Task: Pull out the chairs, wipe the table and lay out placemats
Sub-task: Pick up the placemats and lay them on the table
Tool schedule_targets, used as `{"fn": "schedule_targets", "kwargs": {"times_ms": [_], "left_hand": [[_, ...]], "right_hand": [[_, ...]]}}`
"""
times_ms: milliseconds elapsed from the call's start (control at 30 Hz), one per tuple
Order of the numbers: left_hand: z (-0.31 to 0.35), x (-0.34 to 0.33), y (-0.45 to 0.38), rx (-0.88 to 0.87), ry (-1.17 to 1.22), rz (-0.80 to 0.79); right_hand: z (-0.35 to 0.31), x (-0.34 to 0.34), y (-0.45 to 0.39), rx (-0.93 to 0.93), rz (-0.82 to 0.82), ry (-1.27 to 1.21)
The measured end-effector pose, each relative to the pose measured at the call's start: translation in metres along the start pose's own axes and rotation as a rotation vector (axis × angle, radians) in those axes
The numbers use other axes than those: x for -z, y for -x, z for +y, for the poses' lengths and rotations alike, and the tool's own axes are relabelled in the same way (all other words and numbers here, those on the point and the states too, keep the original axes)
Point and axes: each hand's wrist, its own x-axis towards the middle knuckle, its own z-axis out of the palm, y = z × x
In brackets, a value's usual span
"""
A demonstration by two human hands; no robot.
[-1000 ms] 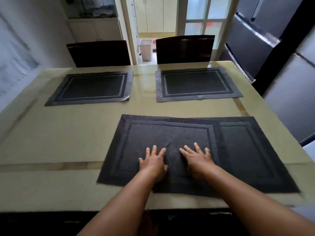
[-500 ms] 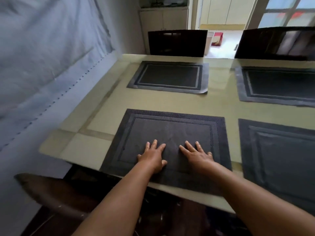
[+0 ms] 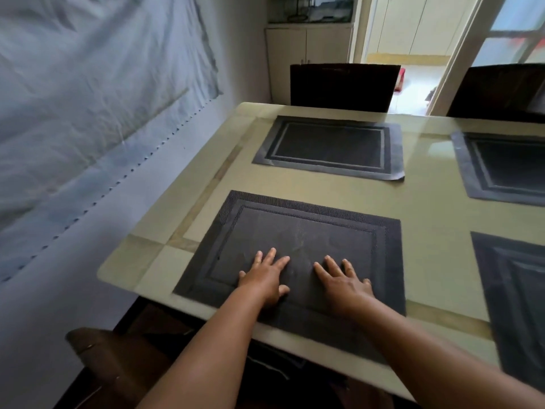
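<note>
A dark woven placemat [image 3: 298,228] lies flat at the near left of the pale green glass table [image 3: 436,214]. My left hand [image 3: 265,278] and my right hand [image 3: 343,283] both press palm-down on its near half, fingers spread, holding nothing. A second placemat [image 3: 330,146] lies at the far left. A third placemat [image 3: 507,166] sits at the far right and another placemat [image 3: 519,290] at the near right, both cut off by the frame edge.
Two dark chairs [image 3: 343,85] [image 3: 498,91] stand at the table's far side. A brown chair seat [image 3: 115,358] sits below the near left corner. A cloth-covered wall [image 3: 88,128] runs along the left. A cabinet [image 3: 306,54] and an open doorway [image 3: 413,42] lie behind.
The top placemat slid left off the one beneath it to the near left spot, my hands flat on it. My view swung left; in the last half second little moved.
</note>
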Motion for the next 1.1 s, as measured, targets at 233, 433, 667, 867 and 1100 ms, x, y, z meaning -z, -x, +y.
{"fn": "schedule_targets", "kwargs": {"times_ms": [233, 433, 667, 867, 1100], "left_hand": [[0.001, -0.002, -0.002, 0.007, 0.015, -0.019], [0.019, -0.005, 0.001, 0.027, 0.020, 0.036], [0.099, -0.030, 0.012, -0.179, -0.020, -0.004], [0.195, -0.061, 0.028, -0.335, -0.047, -0.037], [0.341, -0.121, 0.056, -0.528, -0.228, -0.087]], "right_hand": [[0.002, 0.001, 0.000, -0.019, 0.015, 0.024], [0.012, 0.003, 0.002, 0.035, -0.017, -0.086], [0.052, 0.006, 0.038, 0.008, 0.176, -0.285], [0.148, 0.007, 0.087, -0.115, 0.288, -0.320], [0.334, -0.006, 0.175, -0.380, 0.240, -0.256]]}}
